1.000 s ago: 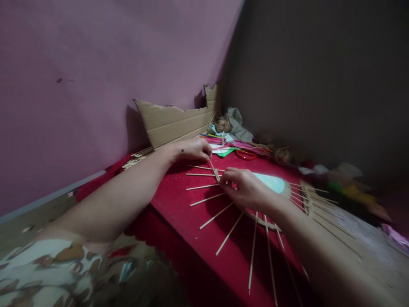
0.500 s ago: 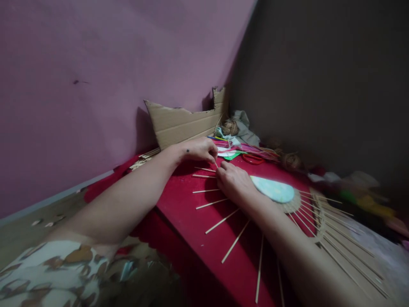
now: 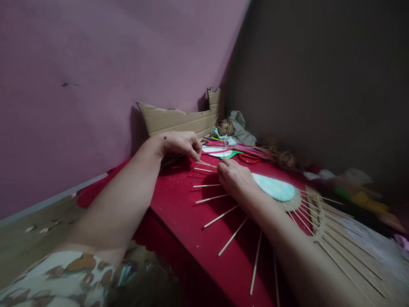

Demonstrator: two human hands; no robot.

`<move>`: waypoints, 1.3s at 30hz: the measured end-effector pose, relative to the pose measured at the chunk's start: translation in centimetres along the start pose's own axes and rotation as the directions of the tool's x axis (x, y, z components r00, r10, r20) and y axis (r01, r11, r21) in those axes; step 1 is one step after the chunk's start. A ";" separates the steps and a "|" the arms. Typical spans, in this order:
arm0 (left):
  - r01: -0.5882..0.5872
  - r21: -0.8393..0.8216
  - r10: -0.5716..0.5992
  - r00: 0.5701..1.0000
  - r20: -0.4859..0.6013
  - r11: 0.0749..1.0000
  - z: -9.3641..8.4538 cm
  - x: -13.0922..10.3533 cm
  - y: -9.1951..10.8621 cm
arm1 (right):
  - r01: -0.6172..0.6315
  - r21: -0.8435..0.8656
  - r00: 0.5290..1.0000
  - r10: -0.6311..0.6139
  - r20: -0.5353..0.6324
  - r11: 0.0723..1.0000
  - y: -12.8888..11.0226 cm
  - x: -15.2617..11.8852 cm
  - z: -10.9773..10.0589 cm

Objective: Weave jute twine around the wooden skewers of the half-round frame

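My left hand (image 3: 185, 144) is closed in a pinch by the tips of the far sticks. A thin pale strand seems to run from its fingertips toward my right hand, though it is hard to tell from the stick beside it. My right hand (image 3: 234, 175) has its fingers bent over the inner part of a fan of thin wooden sticks (image 3: 232, 236), hiding what is under them. Right of that hand, a pale blue-green oval piece (image 3: 276, 188) lies within woven twine (image 3: 295, 202). More sticks spread to the right through a curved woven band (image 3: 319, 221).
A red cloth (image 3: 179, 204) covers the work surface. Torn cardboard (image 3: 175, 121) leans on the pink wall. Behind my hands lie twine balls (image 3: 225, 127), pink strands (image 3: 246, 149) and red-handled scissors (image 3: 249, 159). Blurred bundles sit at the right; litter dots the floor.
My left hand has moved left and slightly up, away from my right hand, keeping its pinch. The right hand stays over the sticks, and the whole view has shifted slightly.
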State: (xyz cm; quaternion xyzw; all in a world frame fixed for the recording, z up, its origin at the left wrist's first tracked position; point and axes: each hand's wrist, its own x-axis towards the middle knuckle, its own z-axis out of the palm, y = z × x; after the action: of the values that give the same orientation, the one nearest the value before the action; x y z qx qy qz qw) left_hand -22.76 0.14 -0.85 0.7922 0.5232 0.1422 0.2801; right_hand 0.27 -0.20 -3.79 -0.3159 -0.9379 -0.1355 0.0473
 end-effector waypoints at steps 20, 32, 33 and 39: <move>0.081 0.427 0.118 0.900 -0.420 0.901 3.4 3.8 -0.1 | 0.006 0.298 0.997 0.016 -0.071 0.955 -0.3 -0.2 1.0; -0.193 0.587 0.527 0.706 -0.473 0.786 5.5 4.3 2.0 | -0.101 0.187 0.978 0.132 -0.162 0.977 0.7 -0.2 1.9; -0.234 0.599 0.561 0.698 -0.444 0.766 5.6 4.3 1.9 | -0.106 0.100 0.983 0.120 -0.140 0.989 0.7 -0.2 1.8; -0.087 0.577 0.525 0.538 -0.659 0.812 5.2 3.6 3.0 | -0.261 0.021 0.957 0.261 -0.128 0.965 1.6 -0.1 1.8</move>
State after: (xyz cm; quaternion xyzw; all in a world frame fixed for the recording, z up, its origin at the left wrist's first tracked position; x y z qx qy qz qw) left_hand -16.30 0.99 -3.53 0.7676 0.4558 0.3942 -0.2182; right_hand 1.36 1.48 -5.15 -0.4274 -0.8831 -0.1466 0.1264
